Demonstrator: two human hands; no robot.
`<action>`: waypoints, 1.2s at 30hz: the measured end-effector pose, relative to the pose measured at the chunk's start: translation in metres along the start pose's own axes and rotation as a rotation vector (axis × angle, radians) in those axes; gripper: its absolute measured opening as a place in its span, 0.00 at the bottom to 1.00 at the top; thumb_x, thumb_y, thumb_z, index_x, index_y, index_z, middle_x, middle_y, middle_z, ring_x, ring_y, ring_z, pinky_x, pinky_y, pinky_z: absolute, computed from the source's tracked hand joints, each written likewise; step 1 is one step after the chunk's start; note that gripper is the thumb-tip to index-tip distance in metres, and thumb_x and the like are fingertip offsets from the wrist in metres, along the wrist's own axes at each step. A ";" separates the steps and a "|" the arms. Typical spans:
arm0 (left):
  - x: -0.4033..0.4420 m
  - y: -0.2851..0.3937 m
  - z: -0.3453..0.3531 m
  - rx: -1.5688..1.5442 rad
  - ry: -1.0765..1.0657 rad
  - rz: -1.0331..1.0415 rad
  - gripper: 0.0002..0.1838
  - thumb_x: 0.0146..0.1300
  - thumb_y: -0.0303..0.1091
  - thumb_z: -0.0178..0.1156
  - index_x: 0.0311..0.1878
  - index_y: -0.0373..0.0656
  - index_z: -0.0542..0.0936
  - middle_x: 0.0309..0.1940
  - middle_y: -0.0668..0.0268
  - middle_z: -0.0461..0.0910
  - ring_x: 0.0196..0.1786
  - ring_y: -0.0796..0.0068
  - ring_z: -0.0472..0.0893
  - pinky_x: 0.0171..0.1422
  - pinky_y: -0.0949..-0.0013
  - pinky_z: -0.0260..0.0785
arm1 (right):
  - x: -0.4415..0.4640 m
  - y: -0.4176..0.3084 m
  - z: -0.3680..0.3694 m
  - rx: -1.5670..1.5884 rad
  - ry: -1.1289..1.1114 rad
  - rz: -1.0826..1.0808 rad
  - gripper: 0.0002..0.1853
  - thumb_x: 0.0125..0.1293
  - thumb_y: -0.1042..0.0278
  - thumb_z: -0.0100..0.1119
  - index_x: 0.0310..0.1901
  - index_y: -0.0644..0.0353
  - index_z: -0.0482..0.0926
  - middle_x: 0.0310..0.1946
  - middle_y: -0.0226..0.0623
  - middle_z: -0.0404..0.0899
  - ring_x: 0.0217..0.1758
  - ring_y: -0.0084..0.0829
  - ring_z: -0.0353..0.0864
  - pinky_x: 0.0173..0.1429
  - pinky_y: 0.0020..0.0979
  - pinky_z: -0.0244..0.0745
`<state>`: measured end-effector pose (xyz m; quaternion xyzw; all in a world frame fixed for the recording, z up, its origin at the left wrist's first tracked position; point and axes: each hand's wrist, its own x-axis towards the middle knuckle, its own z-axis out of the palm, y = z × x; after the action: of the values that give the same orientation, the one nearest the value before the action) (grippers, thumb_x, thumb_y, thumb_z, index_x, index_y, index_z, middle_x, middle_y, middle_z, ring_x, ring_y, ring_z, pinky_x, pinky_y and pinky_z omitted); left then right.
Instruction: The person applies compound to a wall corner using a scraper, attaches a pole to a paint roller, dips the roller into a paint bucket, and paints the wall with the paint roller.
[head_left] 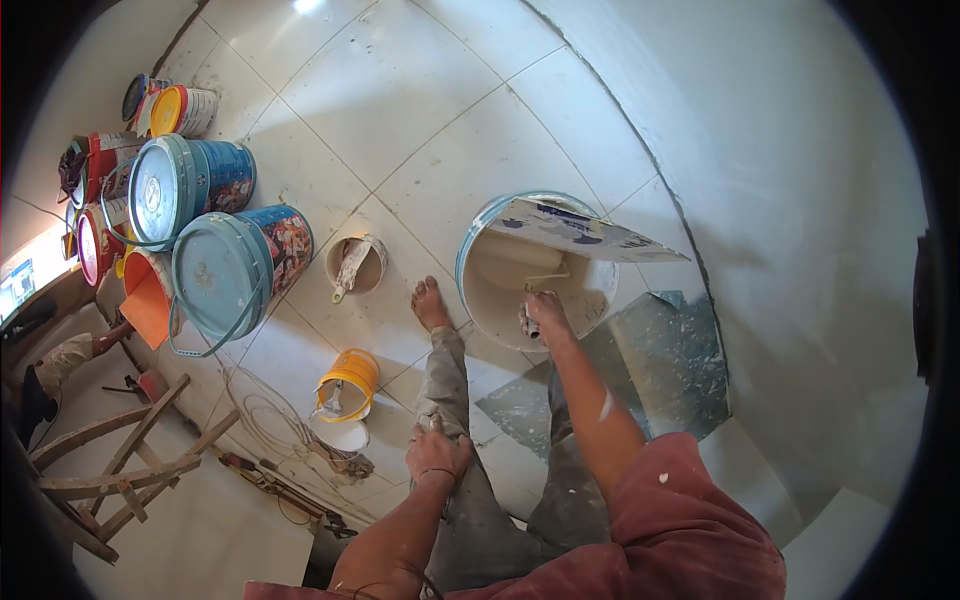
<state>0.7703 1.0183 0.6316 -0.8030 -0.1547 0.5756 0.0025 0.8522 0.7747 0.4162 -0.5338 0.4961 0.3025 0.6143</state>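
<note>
My right hand [541, 316] is closed on the handle of a paint roller [515, 262], whose pale sleeve lies inside a large round bucket [467, 285]. A paint-stained board [575, 228] rests across the far side of this bucket, in front of its rim. Whitish paint coats the bucket's inside. My left hand [438, 455] rests on my left knee, fingers bent over the grey trousers; nothing is seen in it. A small tub [377, 262] with a paint-covered tool [350, 270] stands left of my bare foot. Nearer me is a yellow bucket [362, 371] holding another tool.
Two big blue lidded buckets [222, 275] and several smaller ones stand at the left. A wooden frame [120, 465] and cables [265, 405] lie lower left. Grey sheeting [665, 360] covers the floor at the right, by the wall. Part of another person [68, 362] shows far left.
</note>
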 end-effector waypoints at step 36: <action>-0.002 0.019 0.003 0.027 0.004 -0.017 0.41 0.57 0.55 0.61 0.74 0.50 0.69 0.66 0.46 0.69 0.60 0.47 0.80 0.63 0.52 0.74 | -0.023 -0.024 0.004 0.299 -0.027 0.241 0.11 0.70 0.65 0.51 0.32 0.63 0.71 0.20 0.37 0.71 0.15 0.29 0.69 0.18 0.32 0.66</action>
<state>0.7715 0.9990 0.6292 -0.8026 -0.1537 0.5761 0.0188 0.8678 0.7765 0.4465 -0.3691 0.5878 0.3039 0.6526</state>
